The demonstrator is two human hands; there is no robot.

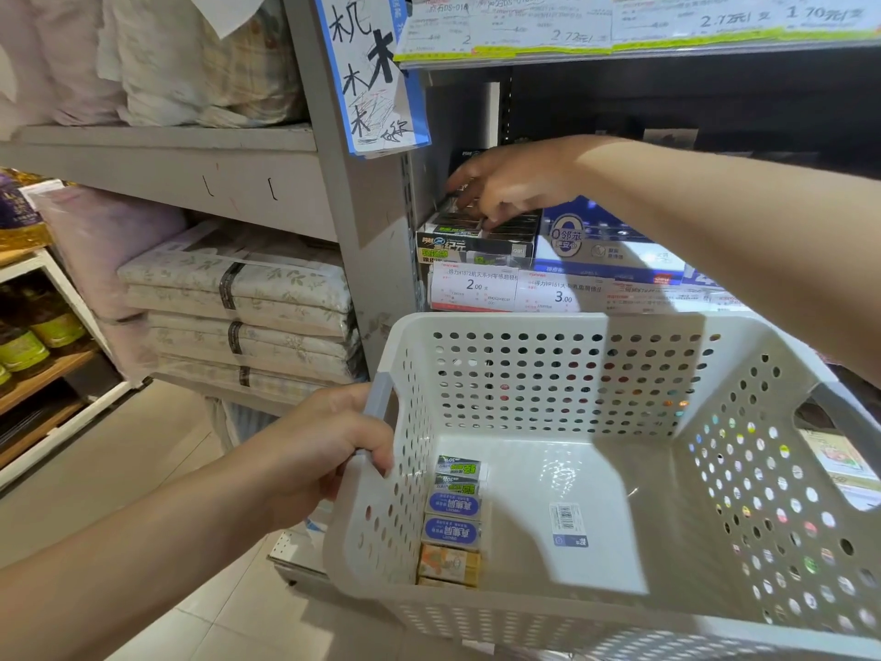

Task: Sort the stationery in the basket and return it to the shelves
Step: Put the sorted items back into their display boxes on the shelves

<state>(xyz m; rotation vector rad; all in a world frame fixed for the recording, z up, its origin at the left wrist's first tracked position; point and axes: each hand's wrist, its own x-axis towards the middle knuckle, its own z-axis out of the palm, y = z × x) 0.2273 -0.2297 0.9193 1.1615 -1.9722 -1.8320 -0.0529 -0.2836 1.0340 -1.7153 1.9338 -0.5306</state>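
My left hand (329,450) grips the left handle of a white perforated basket (524,322) held in front of the shelves. Along the basket's left wall lie several small eraser packs: green-and-black ones (460,469), two blue ones (450,505) and an orange one (448,562). A flat white pack with a barcode (567,524) lies in the middle of the floor. My right hand (505,188) reaches over the basket into the shelf, fingers pointing down into a black display box of erasers (476,245). Whether the fingers pinch an eraser is hidden.
A blue display box (596,250) stands right of the black one, with price tags (476,286) on the shelf edge below. A handwritten paper sign (367,73) hangs on the upright. Folded bedding (238,288) fills the shelves to the left, and bottles (28,336) stand at the far left.
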